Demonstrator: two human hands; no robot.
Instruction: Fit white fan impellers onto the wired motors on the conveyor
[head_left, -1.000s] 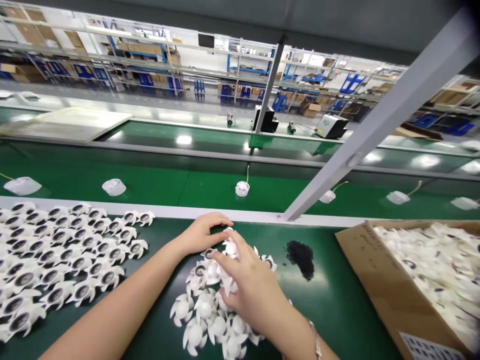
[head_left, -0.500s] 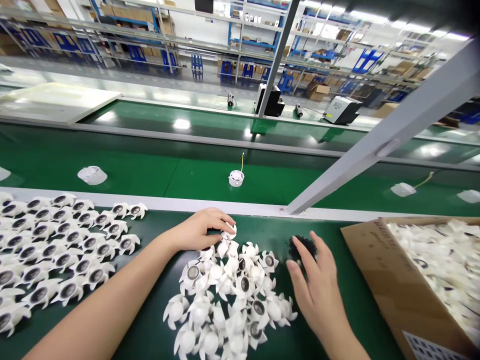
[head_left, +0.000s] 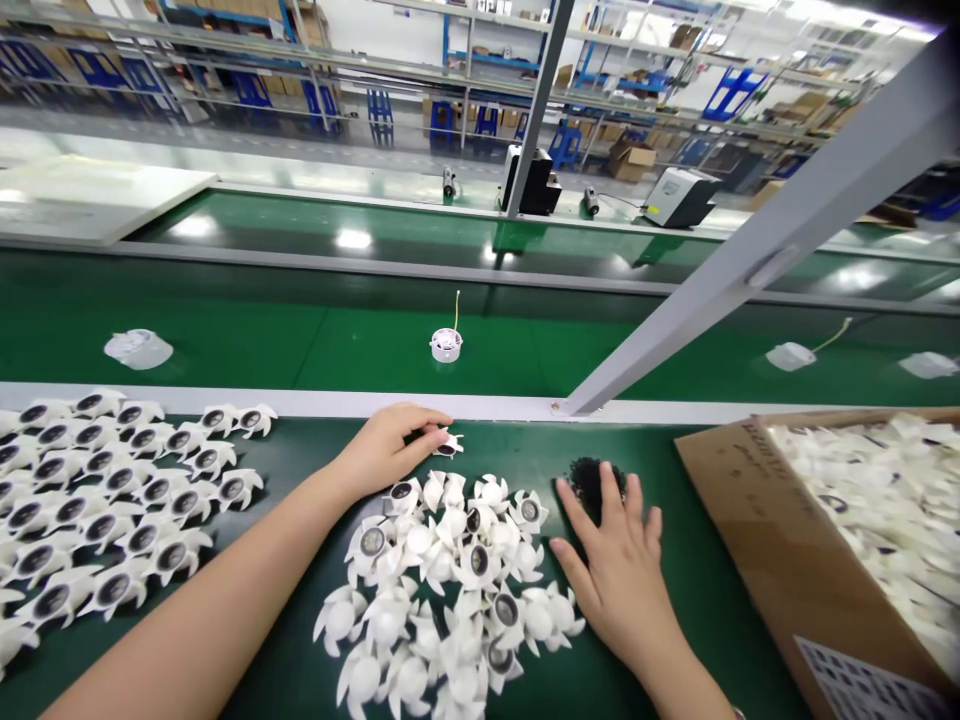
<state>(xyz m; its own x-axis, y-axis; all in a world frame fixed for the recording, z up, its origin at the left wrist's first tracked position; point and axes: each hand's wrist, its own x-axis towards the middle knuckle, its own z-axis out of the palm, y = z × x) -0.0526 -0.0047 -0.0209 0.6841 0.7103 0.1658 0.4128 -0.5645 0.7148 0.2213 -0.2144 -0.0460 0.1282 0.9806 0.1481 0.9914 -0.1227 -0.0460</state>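
Observation:
My left hand (head_left: pixel 386 450) sits at the far edge of the dark green belt (head_left: pixel 675 620), its fingertips pinching a white plastic fan impeller (head_left: pixel 448 444) with a dark round centre. Below it lies a loose heap of similar white impellers (head_left: pixel 442 580), some face up and some face down. My right hand (head_left: pixel 619 580) rests open on the belt beside the heap, its fingertips touching a small pile of black granules (head_left: pixel 589 487). Neat rows of impellers (head_left: pixel 127 490) fill the belt to the left of my left forearm.
An open cardboard box (head_left: pixel 780 560) full of white impellers stands at the right. Beyond a white rail (head_left: pixel 315 403), a second green belt carries white round parts, one with a yellow wire (head_left: pixel 446 345). A grey diagonal beam (head_left: pixel 712 270) crosses above.
My right hand has moved from over the heap to the black granules and opened. My left hand has drawn one impeller away from the heap. The view has shifted slightly.

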